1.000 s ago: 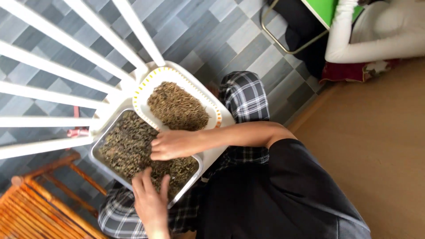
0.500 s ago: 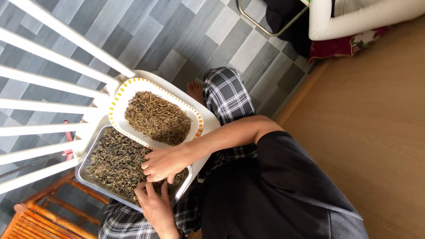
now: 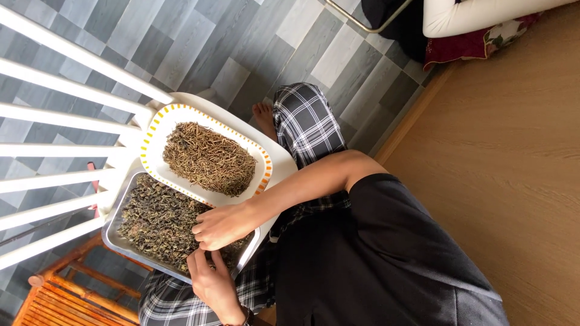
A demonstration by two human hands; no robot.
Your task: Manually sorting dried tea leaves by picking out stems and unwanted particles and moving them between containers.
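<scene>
Seen from above, a seated person in plaid trousers (image 3: 305, 124) and a black top (image 3: 374, 259) works over two trays set on a white plastic chair (image 3: 60, 90) w/ slatted back. The right hand (image 3: 220, 226) reaches across from the right, fingers curled down into the dark dried leaves (image 3: 157, 220) heaped in a metal tray (image 3: 112, 238); its grip looks pinched on a bit of the leaves, though the fingertips are buried & the pinch itself is hidden. The left hand (image 3: 211, 281) comes up from the bottom edge, fingers spread loosely, resting on the leaves at the near rim of the same tray, just below the right hand & almost touching it; grip open, holding nothing that shows.

Just beyond, overlapping the metal tray's far edge, sits a white tray w/ an orange-yellow dashed rim (image 3: 151, 133), holding a mound of brown dried twigs or stems (image 3: 208, 158), kept apart from the darker leaves.

A bare foot (image 3: 264, 118) rests on the grey tiled floor (image 3: 199, 48) beside the chair. A wooden rack (image 3: 60, 299) stands at bottom left, & a wood-look floor (image 3: 513, 151) runs along the right side.
</scene>
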